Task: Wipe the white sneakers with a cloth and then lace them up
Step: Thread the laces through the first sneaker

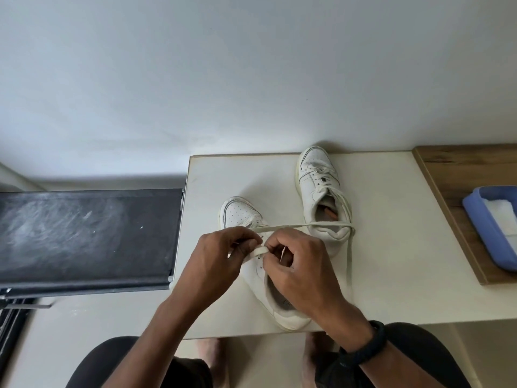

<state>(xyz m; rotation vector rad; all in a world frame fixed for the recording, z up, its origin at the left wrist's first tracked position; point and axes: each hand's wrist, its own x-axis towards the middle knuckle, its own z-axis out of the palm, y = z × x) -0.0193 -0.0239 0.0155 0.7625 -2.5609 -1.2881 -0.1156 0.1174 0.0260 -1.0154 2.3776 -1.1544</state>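
Pale wall [251,65], cream table [391,275], wooden board [461,177], dark panel [84,233].

A cream table [391,261] carries a near sneaker [237,215] and, toward the wall, a far sneaker [314,175].

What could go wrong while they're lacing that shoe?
The lace lies across the heel of the far sneaker, so a hard pull might snag or drag it. The near sneaker has its heel by the front edge of the table; tugging toward the body could slide it off.
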